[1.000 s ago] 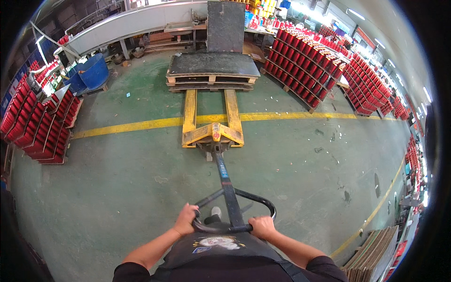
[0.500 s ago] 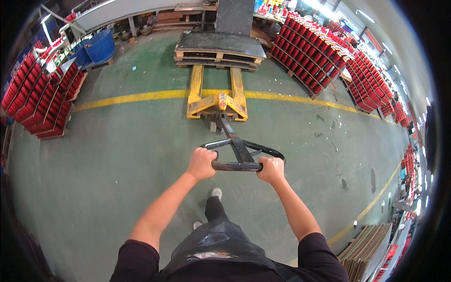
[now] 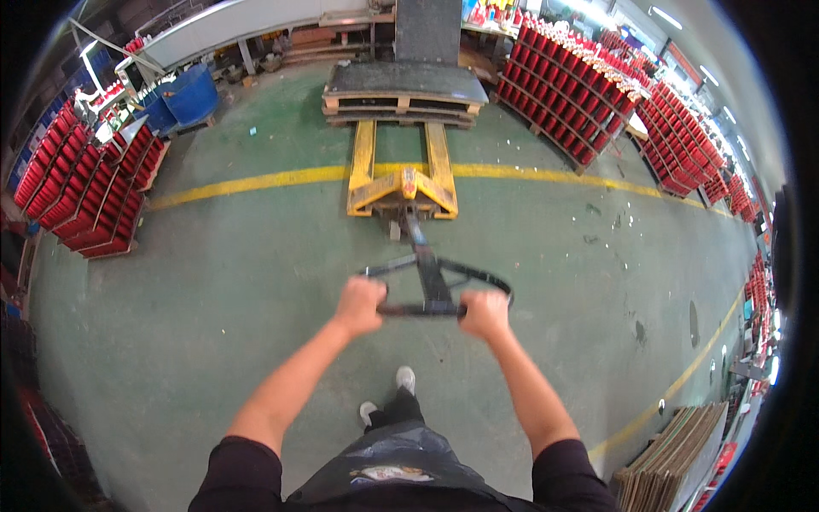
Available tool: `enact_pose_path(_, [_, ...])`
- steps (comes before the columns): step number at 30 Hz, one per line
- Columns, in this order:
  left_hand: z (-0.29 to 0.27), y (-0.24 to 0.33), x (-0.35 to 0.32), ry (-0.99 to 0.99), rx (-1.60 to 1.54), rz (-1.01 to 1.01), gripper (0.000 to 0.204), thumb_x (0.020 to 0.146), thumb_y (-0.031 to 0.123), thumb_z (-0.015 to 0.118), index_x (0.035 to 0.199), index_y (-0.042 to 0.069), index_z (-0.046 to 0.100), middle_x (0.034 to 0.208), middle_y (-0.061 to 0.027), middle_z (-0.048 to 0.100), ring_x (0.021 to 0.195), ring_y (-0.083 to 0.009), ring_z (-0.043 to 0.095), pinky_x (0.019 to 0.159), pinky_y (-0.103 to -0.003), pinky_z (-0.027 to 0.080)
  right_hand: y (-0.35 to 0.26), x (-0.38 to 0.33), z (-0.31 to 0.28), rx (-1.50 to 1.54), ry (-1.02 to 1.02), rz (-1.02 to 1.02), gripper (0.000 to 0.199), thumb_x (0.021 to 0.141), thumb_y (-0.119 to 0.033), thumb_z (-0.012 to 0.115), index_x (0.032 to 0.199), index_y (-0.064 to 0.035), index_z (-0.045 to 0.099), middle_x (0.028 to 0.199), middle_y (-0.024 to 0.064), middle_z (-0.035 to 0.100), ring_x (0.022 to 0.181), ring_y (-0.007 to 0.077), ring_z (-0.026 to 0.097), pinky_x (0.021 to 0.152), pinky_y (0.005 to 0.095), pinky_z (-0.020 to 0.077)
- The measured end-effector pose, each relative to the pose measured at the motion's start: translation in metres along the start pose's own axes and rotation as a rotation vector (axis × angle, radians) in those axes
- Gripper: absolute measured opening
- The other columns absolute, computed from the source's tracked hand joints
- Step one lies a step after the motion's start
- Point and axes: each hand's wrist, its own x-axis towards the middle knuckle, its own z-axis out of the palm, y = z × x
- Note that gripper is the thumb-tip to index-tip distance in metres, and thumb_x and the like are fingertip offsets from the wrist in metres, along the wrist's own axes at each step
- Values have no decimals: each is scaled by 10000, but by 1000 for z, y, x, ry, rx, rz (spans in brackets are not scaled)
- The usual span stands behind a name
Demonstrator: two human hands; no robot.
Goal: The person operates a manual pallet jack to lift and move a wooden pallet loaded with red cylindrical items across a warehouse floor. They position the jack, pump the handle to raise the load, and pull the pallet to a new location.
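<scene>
Both my hands are closed round the black loop handle (image 3: 437, 284) of a yellow pallet jack (image 3: 408, 183). My left hand (image 3: 359, 304) grips the handle's left corner, and my right hand (image 3: 485, 312) wraps its near bar at the right. The handle tilts toward me from the jack's base. The jack's two forks run away from me, their far ends hidden beneath stacked wooden pallets (image 3: 399, 107). A dark sheet (image 3: 405, 80) covers the top of that stack.
Stacks of red cylinders on pallets stand at the left (image 3: 94, 192) and right (image 3: 567, 94). A blue tub (image 3: 191, 96) sits at the far left. A yellow line (image 3: 281, 178) crosses the green floor. Flat brown boards (image 3: 670, 456) lean at the near right.
The handle has dipped slightly toward me, with both hands still on it. My feet have shifted. The surroundings have moved a little to the right in view.
</scene>
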Motion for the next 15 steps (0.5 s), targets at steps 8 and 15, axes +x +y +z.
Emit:
enact_pose_path(8, [82, 47, -118, -533, 37, -179, 201, 595, 138, 703, 777, 110, 624, 815, -105, 622, 905, -324, 579, 892, -465, 425, -18, -101, 114, -113, -692, 31, 177, 759, -218, 632, 899, -145, 711, 890, 110, 717, 883, 295, 697, 685, 439, 537])
enact_pose_path(15, [26, 11, -48, -199, 3, -4, 174, 557, 145, 685, 633, 86, 541, 692, -122, 587, 737, -347, 581, 705, -470, 452, -14, -42, 37, -21, -240, 17, 114, 631, -203, 642, 724, -140, 662, 719, 90, 671, 722, 310, 673, 626, 451, 491])
